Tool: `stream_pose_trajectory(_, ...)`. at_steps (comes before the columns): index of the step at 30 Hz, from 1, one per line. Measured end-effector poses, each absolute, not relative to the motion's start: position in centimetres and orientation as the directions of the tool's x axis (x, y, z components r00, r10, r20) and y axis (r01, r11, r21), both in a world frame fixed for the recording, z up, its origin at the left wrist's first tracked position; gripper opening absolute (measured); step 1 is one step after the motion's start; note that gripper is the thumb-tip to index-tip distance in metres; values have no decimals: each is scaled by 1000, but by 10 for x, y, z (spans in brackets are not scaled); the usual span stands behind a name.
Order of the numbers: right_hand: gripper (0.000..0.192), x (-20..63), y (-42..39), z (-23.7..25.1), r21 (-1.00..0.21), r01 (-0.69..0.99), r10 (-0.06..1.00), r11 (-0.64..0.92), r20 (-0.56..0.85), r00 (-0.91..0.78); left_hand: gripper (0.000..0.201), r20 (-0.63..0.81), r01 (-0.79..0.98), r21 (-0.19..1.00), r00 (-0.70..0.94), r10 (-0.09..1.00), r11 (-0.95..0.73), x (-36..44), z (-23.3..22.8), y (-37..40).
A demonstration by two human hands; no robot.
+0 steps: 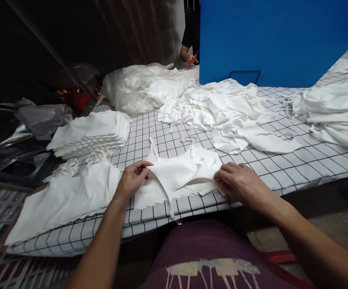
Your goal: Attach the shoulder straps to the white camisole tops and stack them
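Note:
A small white garment [180, 174] with thin straps and a scalloped hem lies on the checked table [297, 164] near its front edge. My left hand [133, 178] pinches the garment's left edge between thumb and fingers. At the garment's right side my right hand [240, 180] presses down with its fingers on a folded-over flap. The lower part of the garment is folded up across the middle.
Two stacks of folded white garments [90, 134] [68, 200] lie to the left. A loose heap of white pieces [222, 112] covers the table's middle and right. A blue board [276, 40] stands at the back, with another person's hand [190, 60] beside it holding something red.

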State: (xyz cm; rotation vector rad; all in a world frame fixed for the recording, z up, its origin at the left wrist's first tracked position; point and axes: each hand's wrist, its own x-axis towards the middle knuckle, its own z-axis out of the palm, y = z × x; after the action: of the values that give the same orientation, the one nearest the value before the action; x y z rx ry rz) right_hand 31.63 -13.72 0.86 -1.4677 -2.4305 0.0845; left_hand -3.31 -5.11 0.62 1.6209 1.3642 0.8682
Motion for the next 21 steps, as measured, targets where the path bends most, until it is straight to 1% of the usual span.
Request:
stream_pose_trajectory(2, 20, 319, -150, 5, -277, 802, 848, 529, 179, -498, 21, -12, 358, 933, 142, 990, -40, -36, 6, -61)
stream_pose_trajectory(3, 20, 319, -156, 4, -322, 764, 828, 560, 172, -534, 22, -24, 335, 942, 127, 992, -20, -38, 6, -66)
stream_pose_trajectory(5, 15, 319, -165, 3, -400, 700, 802, 592, 204, -562, 23, -66, 278, 960, 97, 993, 36, -43, 5, -76)
stream_pose_trajectory(6, 13, 320, -167, 1, -420, 691, 806, 589, 243, -540, 24, -95, 233, 970, 81, 992, 73, -46, 4, -80)
stream_pose_trajectory(7, 10, 321, -167, -2, -424, 704, 822, 569, 288, -492, 25, -124, 180, 977, 63, 990, 111, -48, 4, -84)
stream_pose_trajectory(8, 12, 322, -166, -6, -411, 736, 840, 538, 331, -430, 27, -151, 121, 982, 43, 988, 145, -49, 3, -88)
stream_pose_trajectory(10, 26, 325, -160, -16, -346, 817, 861, 461, 396, -318, 30, -191, -5, 982, 10, 982, 191, -49, 3, -92)
stream_pose_trajectory(11, 28, 326, -157, -21, -312, 846, 864, 432, 412, -289, 31, -204, -64, 977, 2, 979, 203, -48, 4, -94)
stream_pose_trajectory(12, 24, 327, -155, -24, -289, 862, 863, 418, 421, -277, 31, -214, -118, 970, -3, 977, 212, -46, 4, -95)
stream_pose_trajectory(14, 10, 327, -153, -27, -286, 852, 848, 438, 446, -287, 30, -231, -213, 951, -16, 973, 223, -42, 6, -97)
stream_pose_trajectory(15, 7, 327, -154, -27, -299, 833, 833, 466, 464, -300, 28, -237, -252, 942, -29, 971, 223, -39, 7, -97)
stream_pose_trajectory(16, 7, 327, -157, -24, -315, 804, 814, 504, 486, -320, 27, -245, -285, 932, -46, 968, 222, -37, 7, -97)
stream_pose_trajectory(18, 13, 327, -164, -18, -349, 730, 770, 588, 520, -371, 25, -266, -342, 913, -81, 961, 224, -34, 8, -97)
stream_pose_trajectory(21, 17, 327, -174, -9, -398, 613, 721, 683, 504, -476, 24, -329, -397, 878, -98, 939, 266, -33, 6, -97)
